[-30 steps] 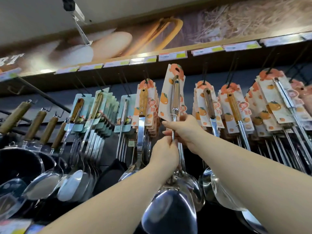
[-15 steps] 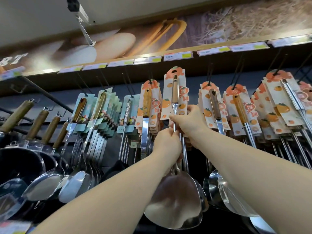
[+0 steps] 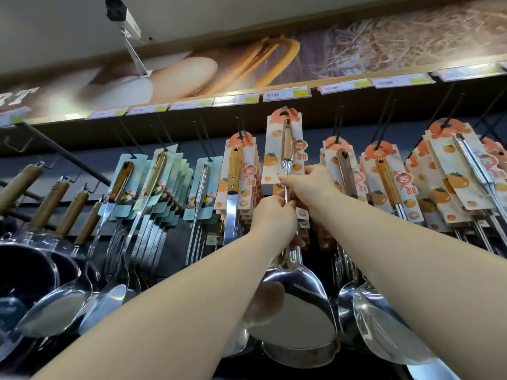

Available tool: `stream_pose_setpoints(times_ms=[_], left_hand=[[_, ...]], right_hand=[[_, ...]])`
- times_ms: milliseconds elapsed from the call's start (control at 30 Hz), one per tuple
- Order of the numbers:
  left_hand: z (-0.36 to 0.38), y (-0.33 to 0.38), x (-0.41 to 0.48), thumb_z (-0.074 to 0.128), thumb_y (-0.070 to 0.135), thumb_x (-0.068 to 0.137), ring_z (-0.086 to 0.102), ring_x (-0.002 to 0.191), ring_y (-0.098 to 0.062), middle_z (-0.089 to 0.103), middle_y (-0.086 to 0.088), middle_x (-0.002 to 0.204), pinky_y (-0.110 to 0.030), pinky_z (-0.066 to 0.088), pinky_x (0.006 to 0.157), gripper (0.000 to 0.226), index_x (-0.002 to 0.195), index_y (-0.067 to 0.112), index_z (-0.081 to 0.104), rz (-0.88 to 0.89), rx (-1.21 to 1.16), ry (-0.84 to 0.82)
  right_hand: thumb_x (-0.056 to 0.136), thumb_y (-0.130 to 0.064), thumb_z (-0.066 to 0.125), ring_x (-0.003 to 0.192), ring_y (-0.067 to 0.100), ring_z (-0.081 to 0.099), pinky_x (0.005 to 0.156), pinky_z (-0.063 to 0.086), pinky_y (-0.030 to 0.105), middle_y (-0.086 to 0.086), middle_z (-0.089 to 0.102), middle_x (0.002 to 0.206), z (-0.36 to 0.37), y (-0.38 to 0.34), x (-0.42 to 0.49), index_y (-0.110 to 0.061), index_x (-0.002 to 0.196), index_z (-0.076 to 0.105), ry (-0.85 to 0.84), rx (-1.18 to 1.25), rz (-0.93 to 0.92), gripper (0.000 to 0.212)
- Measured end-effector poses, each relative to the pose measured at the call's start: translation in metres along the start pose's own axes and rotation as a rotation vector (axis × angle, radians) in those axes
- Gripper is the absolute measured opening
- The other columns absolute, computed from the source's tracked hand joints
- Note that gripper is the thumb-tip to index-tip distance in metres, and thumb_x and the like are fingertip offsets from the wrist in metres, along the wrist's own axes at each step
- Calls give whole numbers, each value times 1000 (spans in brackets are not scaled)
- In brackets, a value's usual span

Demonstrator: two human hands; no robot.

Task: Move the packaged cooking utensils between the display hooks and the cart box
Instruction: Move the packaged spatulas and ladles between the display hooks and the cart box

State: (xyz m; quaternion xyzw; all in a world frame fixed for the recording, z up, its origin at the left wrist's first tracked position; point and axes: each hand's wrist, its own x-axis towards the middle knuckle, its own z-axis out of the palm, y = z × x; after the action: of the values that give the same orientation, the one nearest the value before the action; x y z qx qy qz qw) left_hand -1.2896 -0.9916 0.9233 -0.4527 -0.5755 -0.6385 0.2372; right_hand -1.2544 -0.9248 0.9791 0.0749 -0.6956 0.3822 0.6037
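A steel spatula [image 3: 295, 305] with a wooden handle is fixed to an orange-printed card [image 3: 271, 149]. Both my hands hold its thin metal shaft, raised in front of the display. My left hand [image 3: 273, 218] grips the shaft lower down. My right hand [image 3: 311, 185] pinches it just under the card's bottom edge. The card's top hole [image 3: 284, 114] sits high, just below the shelf rail, between two filled display hooks [image 3: 241, 130]. I cannot tell whether the card hangs on a hook. The cart box is out of view.
Rows of carded utensils hang on black hooks: teal-carded spatulas [image 3: 153, 182] at left, orange-carded ladles [image 3: 384, 176] at right. Wooden-handled pans [image 3: 41, 204] hang far left. Price tags [image 3: 286, 92] line the shelf edge above. A security camera [image 3: 120, 15] hangs overhead.
Both hands have lifted the spatula higher, so its card now tops out near the shelf rail. The grip on the shaft is unchanged.
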Motion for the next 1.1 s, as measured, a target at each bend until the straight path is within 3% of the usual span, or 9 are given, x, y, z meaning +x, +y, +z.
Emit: stream_pose_setpoints(times_ms=[133, 333, 433, 500, 633, 733, 867, 967, 1100], left_hand=[[3, -8, -2, 40, 19, 97, 55, 43, -23, 54, -9, 71, -39, 55, 57, 24, 108, 5, 56, -16, -2, -43], [7, -35, -7, 48, 17, 93, 61, 47, -29, 56, -8, 68, -30, 50, 44, 18, 76, 15, 54, -27, 54, -97], [11, -53, -8, 58, 14, 86, 67, 79, -33, 66, -13, 89, -42, 57, 75, 4, 90, 14, 59, -42, 165, -150], [13, -66, -7, 62, 15, 83, 64, 91, -31, 66, -13, 99, -41, 53, 85, 22, 104, 9, 59, -49, 307, -145], [17, -79, -2, 62, 17, 83, 62, 86, -34, 66, -19, 96, -37, 51, 77, 13, 92, 8, 59, -50, 402, -120], [20, -85, 4, 60, 19, 86, 60, 83, -31, 65, -16, 87, -35, 49, 75, 10, 80, 10, 58, -45, 437, -125], [21, -92, 10, 58, 18, 88, 49, 65, -20, 49, 0, 60, -26, 39, 62, 27, 62, 18, 49, -60, 440, -126], [23, -96, 12, 58, 17, 88, 43, 51, -15, 44, 1, 54, -27, 38, 52, 33, 58, 17, 44, -67, 449, -134], [25, -96, 12, 57, 17, 88, 48, 65, -23, 55, -8, 64, -40, 50, 69, 28, 61, 14, 48, -77, 426, -139]], right_hand=[[82, -21, 70, 98, 26, 65, 88, 54, 43, 12, 66, 106, 1, 11, 2, -7, 114, 57, -19, -8, 30, 38], [80, -20, 72, 100, 26, 63, 91, 52, 43, 11, 66, 108, 3, 43, -1, -7, 115, 58, -34, -9, 76, 41], [79, -25, 73, 101, 26, 62, 91, 52, 43, 10, 64, 111, 2, 56, 2, -9, 119, 55, -49, -35, 123, 47], [77, -28, 75, 101, 26, 62, 90, 52, 44, 10, 64, 110, 2, 63, 2, -10, 119, 55, -70, -25, 160, 50], [82, -28, 71, 96, 27, 64, 79, 58, 43, 11, 66, 105, 2, 79, -3, -13, 107, 60, -135, -2, 174, 32], [83, -26, 70, 93, 28, 66, 71, 60, 39, 12, 66, 106, 2, 83, -3, -11, 112, 59, -179, -18, 180, 35], [86, -27, 67, 89, 26, 66, 75, 59, 40, 13, 66, 105, 5, 81, 3, -9, 114, 57, -194, -82, 188, 35], [87, -27, 66, 89, 24, 65, 76, 59, 40, 12, 65, 106, 6, 83, 6, -9, 117, 55, -210, -99, 214, 37], [86, -28, 67, 89, 26, 66, 74, 60, 39, 13, 64, 107, 6, 85, 7, -8, 118, 55, -197, -101, 233, 39]])
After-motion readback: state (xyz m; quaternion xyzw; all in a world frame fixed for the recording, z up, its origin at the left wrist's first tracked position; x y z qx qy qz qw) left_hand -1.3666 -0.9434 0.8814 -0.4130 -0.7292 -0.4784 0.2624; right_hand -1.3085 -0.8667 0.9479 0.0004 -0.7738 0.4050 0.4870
